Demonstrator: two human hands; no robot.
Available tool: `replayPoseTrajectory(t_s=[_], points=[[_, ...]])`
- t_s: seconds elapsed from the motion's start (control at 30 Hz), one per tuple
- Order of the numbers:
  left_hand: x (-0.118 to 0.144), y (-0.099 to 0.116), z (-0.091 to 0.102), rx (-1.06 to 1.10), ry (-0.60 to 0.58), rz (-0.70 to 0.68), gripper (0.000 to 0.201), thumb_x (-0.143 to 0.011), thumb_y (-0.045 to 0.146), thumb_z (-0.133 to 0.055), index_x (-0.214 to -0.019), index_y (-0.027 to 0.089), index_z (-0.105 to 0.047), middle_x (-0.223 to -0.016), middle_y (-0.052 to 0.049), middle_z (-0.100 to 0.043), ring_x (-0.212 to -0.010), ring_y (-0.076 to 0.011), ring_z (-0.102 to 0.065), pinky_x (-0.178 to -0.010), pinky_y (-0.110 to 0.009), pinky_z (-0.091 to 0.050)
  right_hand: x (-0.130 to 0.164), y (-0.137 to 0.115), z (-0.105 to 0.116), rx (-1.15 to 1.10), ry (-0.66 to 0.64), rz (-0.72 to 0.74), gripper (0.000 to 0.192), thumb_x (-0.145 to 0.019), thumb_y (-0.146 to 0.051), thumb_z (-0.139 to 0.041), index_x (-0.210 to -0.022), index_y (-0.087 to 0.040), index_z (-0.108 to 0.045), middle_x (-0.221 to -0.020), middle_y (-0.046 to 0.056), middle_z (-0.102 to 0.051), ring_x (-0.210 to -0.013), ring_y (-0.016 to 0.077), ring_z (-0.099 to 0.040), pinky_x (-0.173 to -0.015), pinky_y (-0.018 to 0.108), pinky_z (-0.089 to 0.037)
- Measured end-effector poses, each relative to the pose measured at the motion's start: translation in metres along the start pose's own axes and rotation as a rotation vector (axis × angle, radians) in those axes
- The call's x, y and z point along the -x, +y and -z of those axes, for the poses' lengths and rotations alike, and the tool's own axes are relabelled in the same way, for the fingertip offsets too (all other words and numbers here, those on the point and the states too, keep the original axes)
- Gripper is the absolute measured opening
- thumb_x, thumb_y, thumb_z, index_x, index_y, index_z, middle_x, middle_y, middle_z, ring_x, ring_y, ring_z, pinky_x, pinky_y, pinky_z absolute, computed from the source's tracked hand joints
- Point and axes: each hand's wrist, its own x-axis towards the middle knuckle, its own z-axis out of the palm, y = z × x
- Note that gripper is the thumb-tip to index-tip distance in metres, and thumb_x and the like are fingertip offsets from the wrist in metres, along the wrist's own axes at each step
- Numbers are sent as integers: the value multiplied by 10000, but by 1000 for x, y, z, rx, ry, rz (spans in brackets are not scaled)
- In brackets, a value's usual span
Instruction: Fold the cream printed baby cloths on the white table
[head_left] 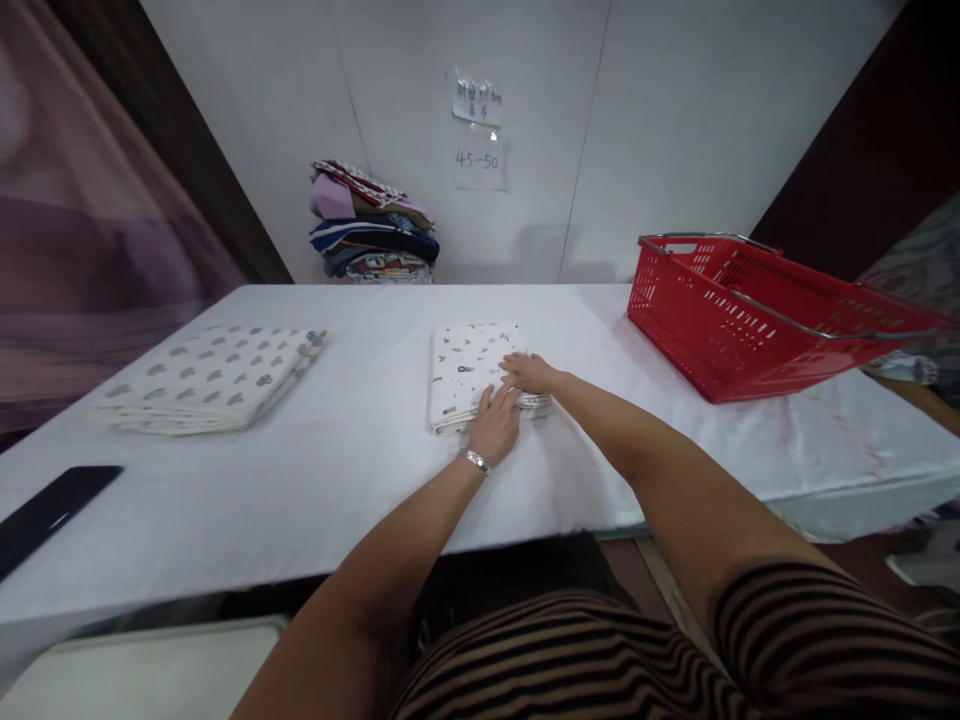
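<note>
Pressing our left hand (495, 425) and right hand (531, 372) flat, fingers open, gripping nothing, we touch the folded white printed cloth (469, 372) on the white table (360, 470).

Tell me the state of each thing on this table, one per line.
Small white printed cloth: folded, flat, under both hands.
Left hand: open, pressing it.
Right hand: open, resting on it.
Larger white dotted cloth: folded, untouched.
Red plastic basket: upright.
Coloured fabric stack: piled at wall.

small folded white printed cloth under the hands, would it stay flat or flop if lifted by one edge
The small folded white printed cloth looks soft and thin, so it would probably droop and unfold. It seems light. Both the left hand and right hand press on it, and it would likely slide on the smooth white table.
</note>
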Motion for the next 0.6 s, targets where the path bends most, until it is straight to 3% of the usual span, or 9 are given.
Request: replayPoseTrajectory(t_s=[0.2, 0.6], points=[[-12, 8, -11, -13, 11, 3, 342, -897, 143, -321, -988, 161, -650, -1377, -82, -462, -1355, -201, -272, -1125, -472, -166, -6, 8, 4, 37, -6, 10, 301, -909, -339, -425, -1161, -226, -544, -1277, 77, -527, -1277, 248, -347, -977, 454, -338], [-18, 15, -11, 95, 5, 6, 308, -840, 90, -387, -900, 154, -682, -1252, -87, -566, -1346, -219, -289, -1149, -451, -122, 1, 15, -3, 18, -20, -12, 422, -930, -393, -375, -1313, -234, -453, -1432, 78, -385, -1342, 247, -269, -1029, 487, -285]])
